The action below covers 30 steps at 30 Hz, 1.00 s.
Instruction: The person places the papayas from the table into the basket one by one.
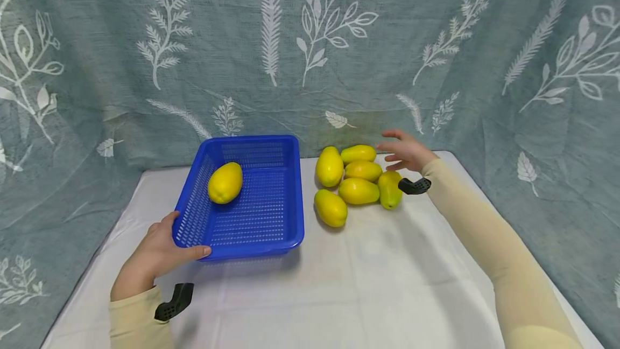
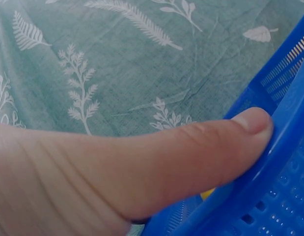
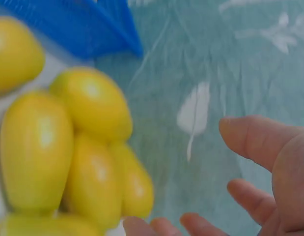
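A blue plastic basket (image 1: 249,250) with slotted walls stands on the table's left half. One yellow mango (image 1: 225,183) lies inside it, toward the left wall. My left hand (image 1: 157,255) grips the basket's near left corner, its thumb (image 2: 225,142) on the rim in the left wrist view; most of its fingers are hidden by the wall. To the basket's right, several yellow-green mangoes (image 1: 359,192) lie close together. Just right of this group, my right hand (image 1: 407,152) is held with fingers spread and nothing in it. The right wrist view shows the mangoes (image 3: 36,152) apart from its thumb.
White cloth covers the table (image 1: 358,290). A green curtain (image 1: 242,58) with white leaf prints hangs behind the table and along both sides. Each wrist carries a small black device (image 1: 175,302). The basket stands near the table's back edge.
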### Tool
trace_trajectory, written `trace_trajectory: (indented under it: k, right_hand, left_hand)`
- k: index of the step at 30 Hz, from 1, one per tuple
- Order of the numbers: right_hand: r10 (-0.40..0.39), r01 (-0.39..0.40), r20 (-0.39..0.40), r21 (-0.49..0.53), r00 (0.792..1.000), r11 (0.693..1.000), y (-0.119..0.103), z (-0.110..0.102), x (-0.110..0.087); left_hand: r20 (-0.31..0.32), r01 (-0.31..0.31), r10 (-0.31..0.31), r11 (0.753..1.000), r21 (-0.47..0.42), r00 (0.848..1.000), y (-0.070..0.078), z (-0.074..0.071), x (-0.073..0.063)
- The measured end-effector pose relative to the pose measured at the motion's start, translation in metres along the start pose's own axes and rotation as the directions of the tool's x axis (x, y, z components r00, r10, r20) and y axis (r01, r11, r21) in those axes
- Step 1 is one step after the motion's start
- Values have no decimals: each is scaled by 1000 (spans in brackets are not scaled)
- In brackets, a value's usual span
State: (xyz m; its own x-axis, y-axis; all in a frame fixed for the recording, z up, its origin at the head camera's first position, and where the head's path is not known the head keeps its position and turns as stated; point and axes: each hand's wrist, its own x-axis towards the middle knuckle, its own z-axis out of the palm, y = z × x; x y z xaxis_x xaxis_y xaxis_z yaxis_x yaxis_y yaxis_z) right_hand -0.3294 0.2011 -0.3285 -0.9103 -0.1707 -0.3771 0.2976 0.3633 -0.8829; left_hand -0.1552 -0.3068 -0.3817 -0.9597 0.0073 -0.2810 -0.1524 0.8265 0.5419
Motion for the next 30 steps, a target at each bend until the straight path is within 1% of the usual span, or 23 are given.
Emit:
trace_trajectory:
  k: [3, 6, 9, 13, 15, 20, 24, 27, 30]
  right_hand:
    - [10, -10, -29, -4, 1000, 1000, 21, -12, -1]
    - [27, -27, -62, -6, 998, 1000, 41, -19, -1]
    - [49, -49, -79, -3, 996, 999, 58, -23, -1]
    - [61, -60, -83, 11, 995, 998, 76, -24, 1]
    - [65, -64, -85, 17, 994, 998, 82, -24, 3]
    - [84, -84, -85, 9, 993, 996, 92, -16, 10]
    - [97, -97, -85, 6, 992, 995, 101, -11, 14]
    - [95, -95, -84, 4, 992, 995, 107, -9, 14]
    - [82, -82, -93, 0, 992, 997, 109, -5, 15]
  left_hand:
    - [5, 5, -5, 1000, -5, 1000, -2, -1, 0]
    - [6, 4, -4, 1000, 0, 1000, -3, -2, 0]
    - [5, -1, 1, 1000, 11, 1000, -3, -2, 1]
    - [5, -11, 10, 1000, 15, 1000, -2, -1, 3]
    - [6, -11, 10, 1000, 16, 1000, -1, 0, 3]
    - [4, 1, -1, 1000, 16, 1000, -3, 0, 1]
    - [5, 6, -6, 1000, 8, 1000, -2, -1, 1]
    - [3, 4, -4, 1000, 4, 1000, 1, -1, 1]
    - [-6, 5, -5, 1000, -1, 1000, 1, -1, -1]
